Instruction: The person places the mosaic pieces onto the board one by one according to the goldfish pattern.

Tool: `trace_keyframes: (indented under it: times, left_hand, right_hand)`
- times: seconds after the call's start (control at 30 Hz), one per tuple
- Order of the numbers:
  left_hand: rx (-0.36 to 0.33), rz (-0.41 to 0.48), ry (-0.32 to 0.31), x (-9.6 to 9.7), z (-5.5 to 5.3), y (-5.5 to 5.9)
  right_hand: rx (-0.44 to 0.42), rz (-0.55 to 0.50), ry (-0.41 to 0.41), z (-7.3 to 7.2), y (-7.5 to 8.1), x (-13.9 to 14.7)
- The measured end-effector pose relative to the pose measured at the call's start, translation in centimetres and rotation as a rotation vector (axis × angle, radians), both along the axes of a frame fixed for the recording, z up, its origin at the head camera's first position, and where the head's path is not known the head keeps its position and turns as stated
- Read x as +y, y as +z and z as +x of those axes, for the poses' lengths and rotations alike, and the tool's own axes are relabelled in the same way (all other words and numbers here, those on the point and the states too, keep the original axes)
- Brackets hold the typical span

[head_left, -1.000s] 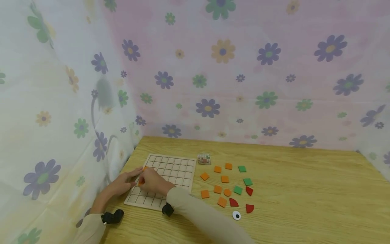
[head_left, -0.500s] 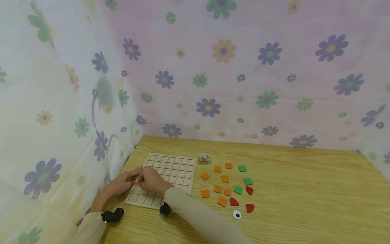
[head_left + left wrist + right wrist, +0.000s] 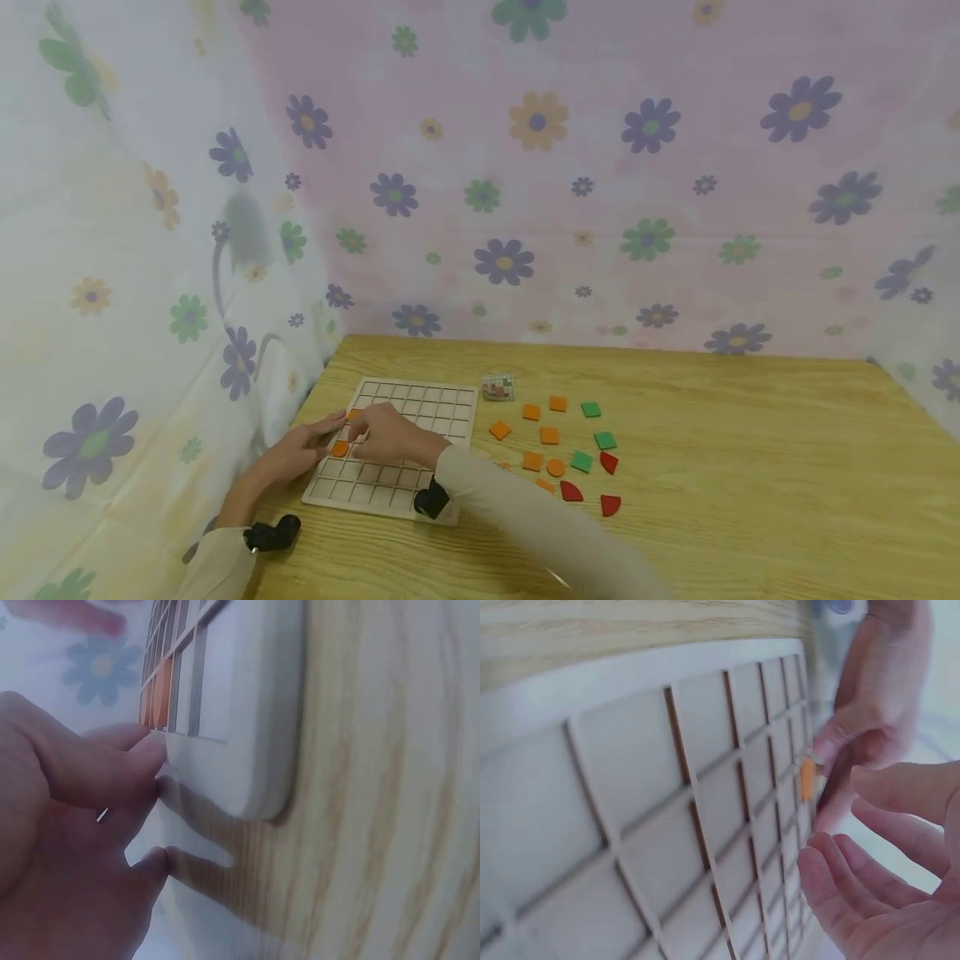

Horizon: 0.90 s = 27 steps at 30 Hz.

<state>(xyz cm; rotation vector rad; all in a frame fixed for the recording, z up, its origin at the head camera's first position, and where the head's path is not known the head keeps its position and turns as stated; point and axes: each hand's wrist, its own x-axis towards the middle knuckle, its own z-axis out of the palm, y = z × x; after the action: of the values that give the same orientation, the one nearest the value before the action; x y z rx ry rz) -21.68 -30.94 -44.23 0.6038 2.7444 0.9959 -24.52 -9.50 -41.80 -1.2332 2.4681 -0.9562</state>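
A pale wooden grid board lies at the left of the table. On its left column sit a round orange tile and, farther back, another orange tile, partly covered by fingers. My left hand touches the board's left edge; its fingertips meet the rim in the left wrist view. Just above the board, to the right of the round tile, is my right hand. In the right wrist view its thumb and fingers are apart and hold nothing.
Right of the board lie several orange tiles, several green tiles and red quarter-circle pieces. A small pattern card lies behind them. Patterned cloth walls stand at the left and back.
My right hand has come off the round orange tile and moved right, leaving the tile in view on the board. The left hand stays at the edge. My right sleeve now covers the eye piece.
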Motion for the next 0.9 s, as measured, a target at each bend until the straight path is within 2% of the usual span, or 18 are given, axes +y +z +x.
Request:
trace_keyframes:
  times: [0.2, 0.37, 0.53, 0.7, 0.9]
  left_hand:
    - [0.025, -0.015, 0.003, 0.0, 0.0, -0.1]
    - [0.018, -0.008, 0.016, -0.1, 0.0, -0.3]
    - [0.001, -0.006, 0.024, -0.3, 0.2, -0.3]
    - [0.015, 0.000, 0.011, -0.3, 0.1, -0.3]
    - [0.015, -0.025, 0.025, -0.1, -0.1, -0.5]
  right_hand:
    - [-0.037, -0.005, 0.027, 0.4, 2.2, 3.4]
    - [-0.047, -0.037, 0.042, 1.0, 3.0, 6.6]
    - [-0.030, -0.045, 0.028, 1.4, 2.7, 9.7]
    - [-0.007, -0.044, -0.007, 1.5, 1.9, 12.6]
    - [-0.031, -0.053, -0.049, 2.0, 1.3, 15.9]
